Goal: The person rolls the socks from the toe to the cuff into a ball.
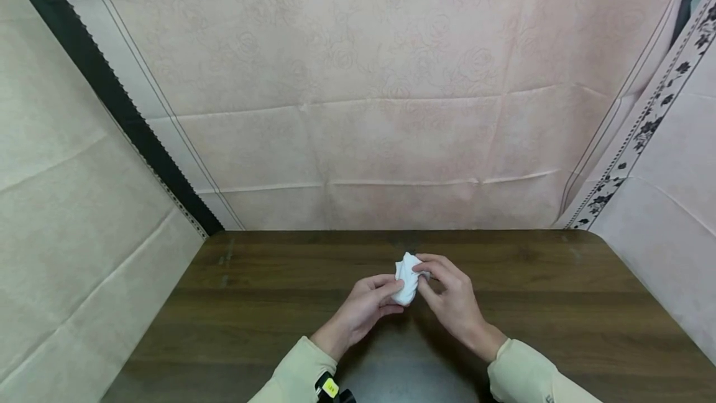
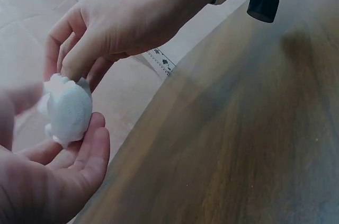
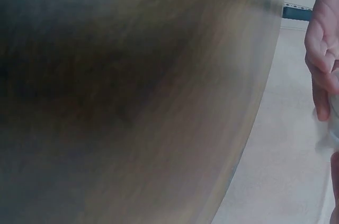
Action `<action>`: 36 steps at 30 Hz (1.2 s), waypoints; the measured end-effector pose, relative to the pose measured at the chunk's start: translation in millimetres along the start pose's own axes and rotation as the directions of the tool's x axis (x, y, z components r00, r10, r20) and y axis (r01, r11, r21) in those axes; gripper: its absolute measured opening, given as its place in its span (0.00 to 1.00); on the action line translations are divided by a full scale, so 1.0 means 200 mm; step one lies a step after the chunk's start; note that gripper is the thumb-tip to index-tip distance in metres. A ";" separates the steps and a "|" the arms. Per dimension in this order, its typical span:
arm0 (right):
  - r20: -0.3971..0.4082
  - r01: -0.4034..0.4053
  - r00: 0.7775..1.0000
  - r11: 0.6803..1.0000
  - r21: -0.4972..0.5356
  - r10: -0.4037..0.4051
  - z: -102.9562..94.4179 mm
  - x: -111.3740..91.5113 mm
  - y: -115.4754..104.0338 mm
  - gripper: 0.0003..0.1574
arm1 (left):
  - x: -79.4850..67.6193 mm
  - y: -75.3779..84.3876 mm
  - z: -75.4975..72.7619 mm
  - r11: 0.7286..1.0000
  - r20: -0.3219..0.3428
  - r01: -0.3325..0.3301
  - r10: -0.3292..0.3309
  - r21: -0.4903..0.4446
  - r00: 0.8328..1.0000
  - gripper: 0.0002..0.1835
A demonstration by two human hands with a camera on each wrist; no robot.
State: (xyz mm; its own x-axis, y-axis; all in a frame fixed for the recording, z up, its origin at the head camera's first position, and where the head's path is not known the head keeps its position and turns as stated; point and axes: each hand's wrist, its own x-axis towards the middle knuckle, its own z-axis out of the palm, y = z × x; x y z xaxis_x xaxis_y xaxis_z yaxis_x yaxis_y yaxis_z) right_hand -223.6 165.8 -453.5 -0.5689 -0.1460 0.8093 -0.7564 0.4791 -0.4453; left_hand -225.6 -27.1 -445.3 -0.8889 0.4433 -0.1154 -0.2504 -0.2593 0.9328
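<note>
Above the table, both hands are at a small balled-up white cloth (image 1: 406, 280), crumpled and soft-looking; its exact kind does not show. My left hand (image 1: 366, 303) holds it from the left, thumb on the near side and fingers behind and under. From the right, my right hand (image 1: 452, 300) pinches its edge between thumb and fingers. In the left wrist view, the cloth (image 2: 70, 108) bulges round with a fine weave, between the left fingers (image 2: 90, 155) below and the right hand (image 2: 122, 28) above. The right wrist view catches only part of the cloth (image 3: 335, 121) at its edge.
A dark brown wooden table (image 1: 268, 316) lies beneath the hands. Pale patterned cloth (image 1: 391, 79) hangs behind it, with further cloth panels at left and right. A black device with a yellow patch (image 1: 329, 385) sits at the left wrist.
</note>
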 end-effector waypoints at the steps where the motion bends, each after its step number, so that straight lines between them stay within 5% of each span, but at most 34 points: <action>1: -0.004 0.012 1.000 1.000 0.000 -0.012 0.00 0.00 0.00 0.20 | 0.00 0.00 0.00 1.000 -0.007 -0.013 0.013 0.016 1.000 0.20; 13: 0.016 -0.094 0.995 0.994 -0.057 0.095 0.00 0.01 -0.03 0.16 | 0.00 0.00 0.00 0.990 -0.050 -0.104 0.109 0.095 0.993 0.17; 21: -0.022 -0.139 0.990 0.989 -0.055 0.138 0.01 0.01 -0.03 0.13 | 0.00 0.01 -0.01 0.985 -0.094 -0.129 0.139 0.113 0.986 0.37; 28: 0.007 -0.150 0.989 0.986 -0.077 0.151 0.02 -0.01 -0.01 0.14 | -0.01 0.02 -0.01 0.972 -0.109 -0.128 0.152 0.197 0.982 0.24; 36: -0.014 -0.162 0.987 0.985 -0.062 0.162 0.03 0.00 -0.01 0.15 | 0.00 0.02 -0.03 0.964 -0.145 -0.153 0.188 0.219 0.971 0.20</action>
State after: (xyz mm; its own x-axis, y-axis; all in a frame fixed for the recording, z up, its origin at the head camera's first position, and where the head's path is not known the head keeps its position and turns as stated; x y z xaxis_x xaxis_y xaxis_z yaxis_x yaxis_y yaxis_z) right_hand -224.4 159.9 -454.5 -0.6790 -0.0542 0.7321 -0.6327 0.5490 -0.5462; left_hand -228.7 -32.2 -443.8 -0.9662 0.2573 0.0133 -0.0211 -0.1305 0.9912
